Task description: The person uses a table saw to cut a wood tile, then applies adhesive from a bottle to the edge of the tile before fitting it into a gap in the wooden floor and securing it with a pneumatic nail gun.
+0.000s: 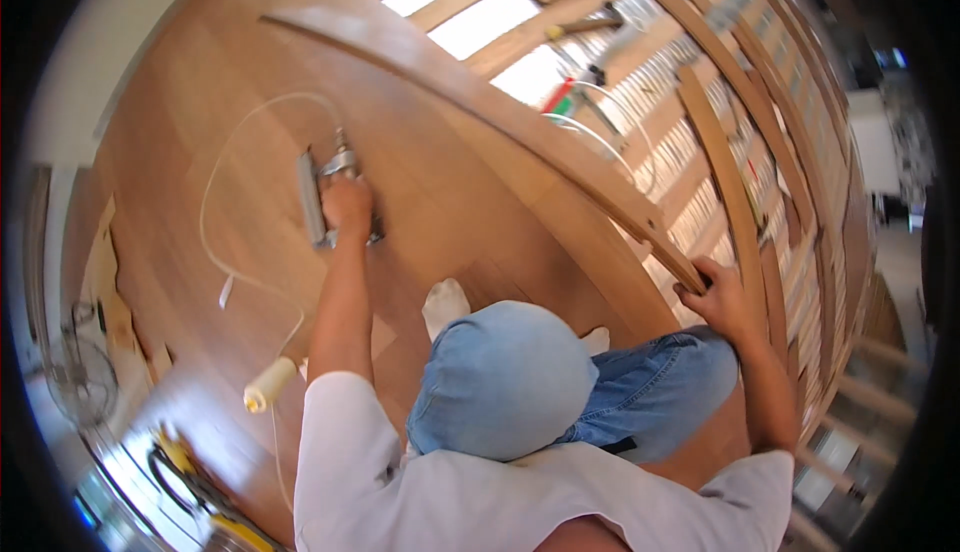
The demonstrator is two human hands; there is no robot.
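Note:
My left hand [348,202] grips a silver pneumatic nail gun [312,197] on the brown wooden floorboards [160,152], a thin pale hose looping away from it across the boards. At the right, the end of a long wooden plank [500,142] is held in my right hand [712,297], fingers wrapped round its edge. This plank runs diagonally to the upper left, beside the laid boards and the open battens. My bent legs in blue jeans and a white-socked foot sit between my two hands.
Wooden battens [465,57] over shiny foil fill the upper right, with a hammer [590,24], red-and-green handled tools [560,94] and loose planks [730,192]. At left are a standing fan [80,382], a pale yellow cylinder [268,384] and a yellow-and-black machine [215,507]. A wall edges the floor.

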